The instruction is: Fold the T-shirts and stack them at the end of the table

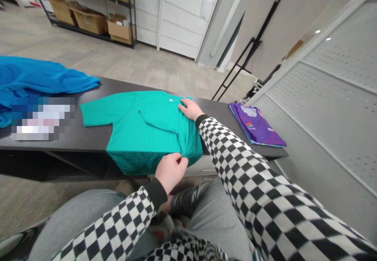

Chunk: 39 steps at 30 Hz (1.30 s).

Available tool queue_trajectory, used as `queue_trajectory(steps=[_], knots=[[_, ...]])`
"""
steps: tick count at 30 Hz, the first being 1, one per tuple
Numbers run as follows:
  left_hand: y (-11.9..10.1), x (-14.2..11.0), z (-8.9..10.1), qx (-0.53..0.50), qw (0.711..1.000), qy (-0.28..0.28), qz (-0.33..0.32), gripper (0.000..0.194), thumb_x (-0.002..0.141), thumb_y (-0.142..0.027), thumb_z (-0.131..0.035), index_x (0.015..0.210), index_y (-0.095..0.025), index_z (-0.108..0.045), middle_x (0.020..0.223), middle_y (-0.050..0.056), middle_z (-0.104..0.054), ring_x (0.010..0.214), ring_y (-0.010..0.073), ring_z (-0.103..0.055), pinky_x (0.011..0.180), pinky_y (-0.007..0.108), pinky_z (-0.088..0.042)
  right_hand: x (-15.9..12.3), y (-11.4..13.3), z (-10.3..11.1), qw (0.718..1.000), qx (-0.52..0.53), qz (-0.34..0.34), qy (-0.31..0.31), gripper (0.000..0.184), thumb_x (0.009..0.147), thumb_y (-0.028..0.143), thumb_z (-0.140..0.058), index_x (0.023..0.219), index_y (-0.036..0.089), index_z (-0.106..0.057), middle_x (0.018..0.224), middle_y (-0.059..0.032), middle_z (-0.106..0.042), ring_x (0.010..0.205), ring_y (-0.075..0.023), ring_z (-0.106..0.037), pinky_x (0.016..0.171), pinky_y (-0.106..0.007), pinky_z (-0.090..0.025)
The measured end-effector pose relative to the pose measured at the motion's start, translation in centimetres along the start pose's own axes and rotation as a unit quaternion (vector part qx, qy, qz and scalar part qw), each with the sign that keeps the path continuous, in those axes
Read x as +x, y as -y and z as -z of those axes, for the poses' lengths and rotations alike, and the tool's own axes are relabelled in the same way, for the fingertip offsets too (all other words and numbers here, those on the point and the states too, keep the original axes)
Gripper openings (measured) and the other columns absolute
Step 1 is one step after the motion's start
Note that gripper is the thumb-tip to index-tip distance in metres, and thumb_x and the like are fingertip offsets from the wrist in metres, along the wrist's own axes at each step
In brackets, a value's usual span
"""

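Note:
A teal T-shirt lies spread on the dark table, its right side folded inward and its hem hanging over the near edge. My left hand is closed in a pinch on the shirt's lower hem at the table's front edge. My right hand lies on the shirt's upper right part near the shoulder, fingers stretched out flat and pressing the cloth down. Both arms wear black-and-white checkered sleeves.
A blue garment is heaped at the table's left end, beside a blurred patch. Folded purple shirts sit stacked at the right end. Shelves with cardboard boxes stand far back. A white perforated panel runs along the right.

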<state>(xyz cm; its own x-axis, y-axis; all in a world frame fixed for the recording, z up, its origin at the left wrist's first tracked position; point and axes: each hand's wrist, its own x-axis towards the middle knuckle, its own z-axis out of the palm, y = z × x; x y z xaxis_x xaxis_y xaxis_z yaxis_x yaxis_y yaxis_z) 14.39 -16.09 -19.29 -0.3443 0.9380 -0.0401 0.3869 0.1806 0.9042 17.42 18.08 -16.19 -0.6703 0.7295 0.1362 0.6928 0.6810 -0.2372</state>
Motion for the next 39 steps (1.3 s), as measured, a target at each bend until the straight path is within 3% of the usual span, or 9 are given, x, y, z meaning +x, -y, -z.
queue_trajectory(steps=[5,8,12,16,21,29,32,36,39], knots=[[0.6,-0.1,-1.1,-0.192,0.98,0.006,0.047,0.048,0.096,-0.054,-0.056,0.061,-0.026,-0.037,0.059,-0.005,-0.033,0.062,0.0143,-0.033,0.062,0.034,-0.021,-0.1,0.1,0.1,1.0,-0.001,0.005,-0.004,0.068,0.115,0.057,-0.052,0.171,0.018,-0.059,0.181,-0.0109,-0.048,0.17,-0.0315,-0.042,0.143,-0.049,-0.029],[0.7,-0.3,-1.9,-0.181,0.982,0.018,0.053,0.055,0.09,-0.064,-0.068,0.061,-0.025,-0.042,0.057,-0.006,-0.036,0.06,0.0131,-0.032,0.06,0.033,-0.02,-0.1,0.1,0.2,1.0,0.004,0.001,-0.003,0.067,0.115,0.056,-0.054,0.171,0.02,-0.059,0.182,-0.0101,-0.048,0.171,-0.0314,-0.041,0.143,-0.05,-0.028],[0.7,-0.4,-2.1,-0.152,0.986,0.043,0.054,0.048,0.092,-0.053,-0.064,0.06,-0.025,-0.042,0.055,-0.006,-0.034,0.058,0.0129,-0.031,0.06,0.034,-0.018,-0.3,0.3,0.4,1.0,0.006,-0.003,-0.002,0.066,0.115,0.056,-0.055,0.171,0.021,-0.06,0.181,-0.0094,-0.049,0.171,-0.0318,-0.042,0.143,-0.05,-0.029],[0.2,-0.6,-0.2,-0.139,0.987,0.073,0.045,0.043,0.097,-0.044,-0.049,0.062,-0.026,-0.033,0.058,-0.005,-0.027,0.061,0.0146,-0.032,0.063,0.036,-0.017,-0.5,0.5,0.6,1.0,0.008,0.002,-0.002,0.066,0.115,0.054,-0.055,0.17,0.019,-0.06,0.181,-0.0116,-0.049,0.17,-0.0315,-0.043,0.143,-0.049,-0.028],[-0.3,-0.5,3.2,-0.027,0.986,0.165,-0.019,0.043,0.1,-0.035,-0.046,0.058,-0.025,-0.041,0.058,-0.001,-0.039,0.063,0.0166,-0.039,0.066,0.039,-0.015,-0.5,0.5,0.6,1.0,0.01,0.002,-0.002,0.065,0.115,0.054,-0.055,0.17,0.018,-0.06,0.181,-0.0123,-0.049,0.171,-0.0316,-0.042,0.143,-0.049,-0.029],[1.1,0.4,1.0,-0.208,0.973,0.095,0.044,0.062,0.089,-0.076,-0.069,0.065,-0.026,-0.041,0.061,-0.008,-0.027,0.061,0.0128,-0.024,0.059,0.033,-0.018,-0.3,0.3,0.3,1.0,0.008,-0.001,-0.008,0.066,0.114,0.053,-0.055,0.169,0.018,-0.061,0.18,-0.012,-0.05,0.17,-0.0315,-0.044,0.143,-0.048,-0.029],[1.2,-0.2,0.0,-0.265,0.962,0.038,0.054,0.064,0.091,-0.076,-0.071,0.066,-0.025,-0.043,0.064,-0.007,-0.028,0.065,0.0126,-0.024,0.06,0.032,-0.02,-0.4,0.3,0.4,1.0,0.005,0.001,-0.005,0.066,0.114,0.054,-0.055,0.169,0.017,-0.06,0.18,-0.0122,-0.05,0.17,-0.032,-0.044,0.143,-0.048,-0.029],[0.8,-1.0,-0.8,-0.406,0.909,-0.058,0.073,0.055,0.089,-0.066,-0.081,0.07,-0.022,-0.053,0.069,-0.006,-0.041,0.07,0.013,-0.035,0.066,0.029,-0.034,-0.4,0.4,0.4,1.0,0.008,0.0,-0.006,0.065,0.114,0.054,-0.056,0.169,0.02,-0.061,0.18,-0.0103,-0.05,0.17,-0.0317,-0.043,0.143,-0.049,-0.029],[0.6,-1.4,-1.5,-0.448,0.888,-0.035,0.094,0.049,0.08,-0.06,-0.09,0.077,-0.02,-0.062,0.073,-0.004,-0.053,0.071,0.0129,-0.043,0.07,0.028,-0.04,-0.5,0.4,0.5,1.0,0.004,0.0,-0.009,0.065,0.114,0.053,-0.056,0.169,0.018,-0.061,0.18,-0.0107,-0.051,0.169,-0.0316,-0.045,0.143,-0.047,-0.03]])
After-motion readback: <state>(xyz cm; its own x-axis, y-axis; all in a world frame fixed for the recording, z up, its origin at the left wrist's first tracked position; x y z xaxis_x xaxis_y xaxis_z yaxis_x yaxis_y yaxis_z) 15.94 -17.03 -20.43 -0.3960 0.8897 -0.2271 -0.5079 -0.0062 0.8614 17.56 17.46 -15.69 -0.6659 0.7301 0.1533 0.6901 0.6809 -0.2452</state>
